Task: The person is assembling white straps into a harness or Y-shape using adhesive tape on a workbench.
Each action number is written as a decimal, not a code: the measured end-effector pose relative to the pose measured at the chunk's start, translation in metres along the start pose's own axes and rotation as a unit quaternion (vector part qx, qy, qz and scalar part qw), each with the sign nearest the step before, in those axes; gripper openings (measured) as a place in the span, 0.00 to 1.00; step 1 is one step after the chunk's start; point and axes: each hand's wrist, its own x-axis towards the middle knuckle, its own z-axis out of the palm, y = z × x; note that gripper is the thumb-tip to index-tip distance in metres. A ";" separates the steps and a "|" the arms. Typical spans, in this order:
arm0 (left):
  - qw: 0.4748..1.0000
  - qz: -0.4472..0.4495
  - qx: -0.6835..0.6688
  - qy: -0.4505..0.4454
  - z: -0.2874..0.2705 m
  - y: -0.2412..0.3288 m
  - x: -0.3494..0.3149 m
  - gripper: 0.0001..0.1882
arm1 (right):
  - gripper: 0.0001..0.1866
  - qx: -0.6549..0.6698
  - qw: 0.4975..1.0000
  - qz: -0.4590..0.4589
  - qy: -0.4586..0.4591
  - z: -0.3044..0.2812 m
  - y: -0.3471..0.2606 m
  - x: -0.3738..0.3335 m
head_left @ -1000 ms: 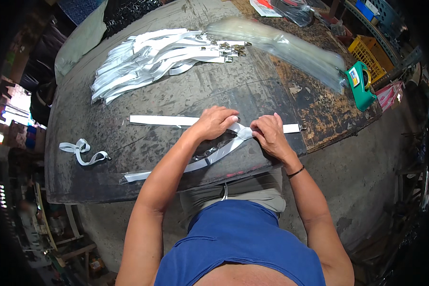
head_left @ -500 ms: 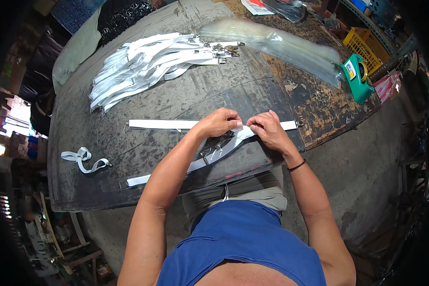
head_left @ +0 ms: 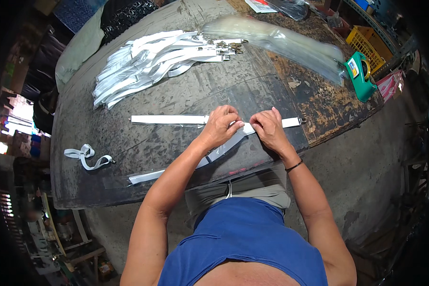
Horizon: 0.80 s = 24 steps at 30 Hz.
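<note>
Two bare hands are close together over the middle of a long white strap [head_left: 169, 119], which lies on a big dark table [head_left: 152, 148]. Think of a clock with the hands at its middle and 12 at the top. One part of the strap runs to 9 o'clock, one short part goes to 3 o'clock and has a little metal clip [head_left: 302, 121] on its tip, and one more part slants down to 8 o'clock, under the left arm.

The left hand [head_left: 222, 125] is mostly closed, with its thumb and pointing finger bent near each other at the strap. The right hand [head_left: 268, 127] is curled too, with its fingertips down by the spot where the parts join. I cannot tell how tightly either one pinches, because the fingers hide it. A thin dark band [head_left: 294, 166] goes around the right wrist.

At 10 o'clock is a big pile of white straps [head_left: 143, 66], with metal clips at its right end. Near 1 o'clock lies a long bundle of clear plastic [head_left: 295, 45]. A green tape holder [head_left: 362, 86] sits near 2 o'clock, with a yellow basket [head_left: 364, 50] just past it. Close to 9 o'clock, a bit lower, one small white strap lies in loops [head_left: 97, 166]
</note>
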 end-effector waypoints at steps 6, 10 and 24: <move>0.997 0.060 0.034 -0.038 -0.019 0.018 -0.008 0.12 | 0.03 -0.001 1.000 -0.008 0.012 0.002 0.001 -0.001; 0.992 0.082 0.076 -0.055 -0.019 0.018 -0.009 0.17 | 0.03 0.001 1.000 -0.011 0.013 0.002 0.000 -0.001; 0.981 -0.135 0.119 0.069 -0.026 0.041 -0.047 0.16 | 0.11 0.072 0.981 0.133 -0.124 -0.023 -0.014 0.028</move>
